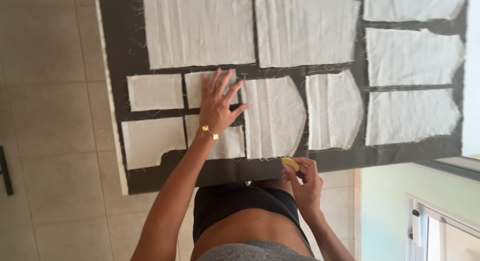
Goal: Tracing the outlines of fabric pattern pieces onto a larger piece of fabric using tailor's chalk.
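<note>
My left hand lies flat with fingers spread on two small pale fabric pieces, pressing them onto a dark grey cloth spread on the floor. A gold bracelet sits on that wrist. My right hand is at the cloth's near edge, pinching a small yellow round piece of chalk. Just beyond it lies a pale piece with one rounded end.
Several more pale cut fabric pieces are laid over the dark cloth in rows. Beige floor tiles surround it. A pale green wall and a white window frame stand at the lower right. My knees rest near the cloth's edge.
</note>
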